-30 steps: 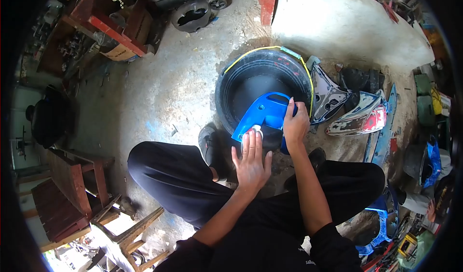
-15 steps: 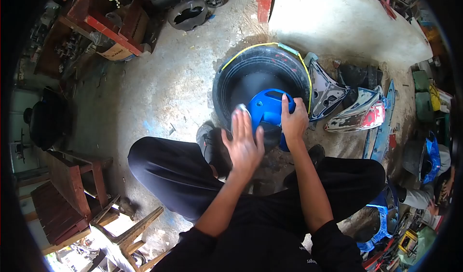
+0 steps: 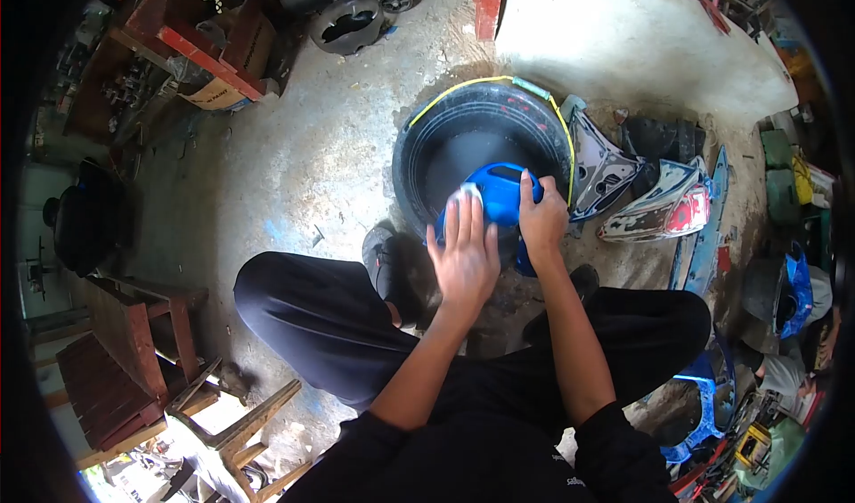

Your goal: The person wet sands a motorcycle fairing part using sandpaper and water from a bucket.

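A blue plastic part is held over the near side of a black bucket with a yellow handle. My right hand grips the part's right edge, thumb on top. Flat against the part's left side lies my left hand, its thumb spread, pressing a small whitish piece under the fingertips. What that piece is cannot be made out. Dark liquid shows inside the bucket.
Worn fairing pieces lie right of the bucket, near a white panel. A wooden bench stands at the left. At the far right, another person's sleeve shows beside blue parts.
My left hand has moved slightly right and farther over the blue part, which has tilted a little. The other person's arm at the far right has shifted.
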